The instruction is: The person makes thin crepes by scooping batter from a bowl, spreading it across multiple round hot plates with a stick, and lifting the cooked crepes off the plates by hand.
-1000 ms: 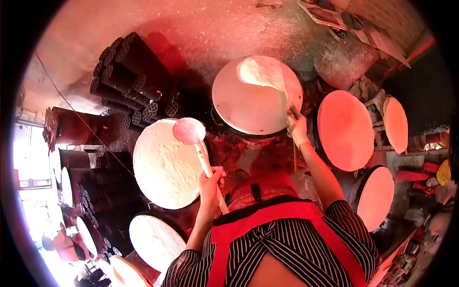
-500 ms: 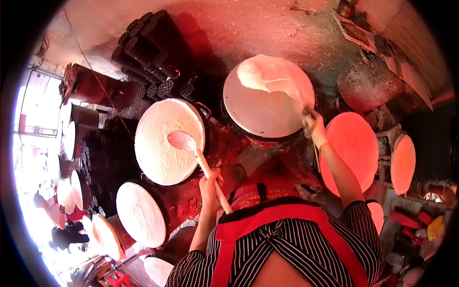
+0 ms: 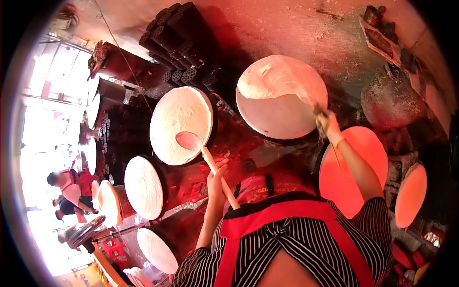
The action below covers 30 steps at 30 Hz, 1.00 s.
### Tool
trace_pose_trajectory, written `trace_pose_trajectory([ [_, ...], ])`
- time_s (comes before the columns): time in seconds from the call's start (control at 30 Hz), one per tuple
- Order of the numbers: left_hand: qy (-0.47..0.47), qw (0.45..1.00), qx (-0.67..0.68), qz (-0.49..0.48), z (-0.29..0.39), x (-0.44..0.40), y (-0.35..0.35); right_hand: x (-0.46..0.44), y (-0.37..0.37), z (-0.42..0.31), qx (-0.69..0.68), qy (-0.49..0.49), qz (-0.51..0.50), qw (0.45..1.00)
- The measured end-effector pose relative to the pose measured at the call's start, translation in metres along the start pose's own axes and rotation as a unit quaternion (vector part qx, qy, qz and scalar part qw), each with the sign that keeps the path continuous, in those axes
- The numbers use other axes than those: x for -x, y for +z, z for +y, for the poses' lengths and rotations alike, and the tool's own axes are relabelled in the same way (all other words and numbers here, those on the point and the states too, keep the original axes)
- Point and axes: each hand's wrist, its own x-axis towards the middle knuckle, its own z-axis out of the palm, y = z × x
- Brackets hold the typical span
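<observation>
My left hand (image 3: 216,182) is closed round the wooden handle of a ladle (image 3: 190,141). Its bowl hangs over the near right part of a round griddle covered with a pale layer (image 3: 179,119). At the right edge of another round griddle (image 3: 275,117), my right hand (image 3: 328,125) grips a thin-sticked spreader (image 3: 337,155); its working end is blurred. Pale wet batter (image 3: 282,79) covers this griddle's far half, with a curved edge, and the near half is bare grey.
Several more round griddles stand around, including a red-lit one (image 3: 354,167) under my right forearm and a pale one (image 3: 143,188) at left. Perforated coal cylinders (image 3: 184,38) are stacked by the wall. People (image 3: 71,186) are at the bright opening on the left.
The batter now spans the griddle's far half from left edge to right. My right hand stays at the right rim. The whole view has turned slightly, shifting the griddles rightward.
</observation>
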Motion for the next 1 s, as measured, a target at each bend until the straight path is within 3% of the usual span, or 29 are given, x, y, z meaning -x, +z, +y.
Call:
trace_pose_trajectory([
  [0.03, 0.009, 1.0, -0.004, -0.004, 0.0, 0.005, 0.004, -0.011, 0.003, -0.01, -0.021, -0.003, 0.037, 0.999],
  [0.13, 0.019, 1.0, -0.02, 0.003, -0.006, 0.021, 0.012, -0.039, 0.004, -0.003, 0.082, 0.006, -0.083, 0.993],
  [0.27, 0.0, 0.999, -0.023, 0.035, -0.025, 0.048, 0.011, 0.005, -0.039, -0.015, 0.036, 0.042, -0.263, 0.963],
  [0.37, -0.04, 0.997, -0.033, 0.054, -0.021, 0.07, 0.019, -0.002, -0.064, -0.036, 0.131, 0.029, -0.178, 0.975],
  [0.43, -0.03, 0.997, -0.047, 0.06, -0.026, 0.076, 0.019, -0.022, -0.049, -0.035, 0.055, -0.013, -0.138, 0.989],
  [0.57, -0.014, 0.997, -0.054, 0.048, -0.033, 0.065, 0.01, 0.019, -0.041, -0.022, 0.099, 0.056, -0.224, 0.968],
  [0.7, -0.046, 0.996, -0.082, -0.014, -0.015, 0.057, 0.017, 0.102, -0.088, 0.023, 0.04, 0.121, -0.186, 0.974],
  [0.8, -0.055, 0.99, -0.109, -0.066, -0.009, 0.046, 0.013, 0.125, -0.055, 0.048, -0.013, 0.016, -0.055, 0.998],
  [0.83, -0.054, 0.988, -0.119, -0.084, -0.006, 0.043, 0.012, 0.126, -0.028, 0.047, -0.103, 0.024, 0.037, 0.994],
  [0.87, -0.062, 0.986, -0.124, -0.096, -0.001, 0.041, 0.01, 0.118, -0.001, 0.054, -0.179, -0.072, 0.079, 0.978],
  [0.9, -0.054, 0.983, -0.136, -0.115, 0.004, 0.038, 0.005, 0.115, 0.026, 0.05, -0.172, -0.054, 0.156, 0.971],
  [0.93, -0.045, 0.979, -0.148, -0.133, 0.008, 0.035, 0.0, 0.098, 0.044, 0.07, -0.135, -0.073, 0.181, 0.971],
  [1.0, 0.004, 0.965, -0.184, -0.186, 0.017, 0.027, -0.017, 0.119, 0.068, 0.069, -0.184, -0.019, 0.087, 0.979],
])
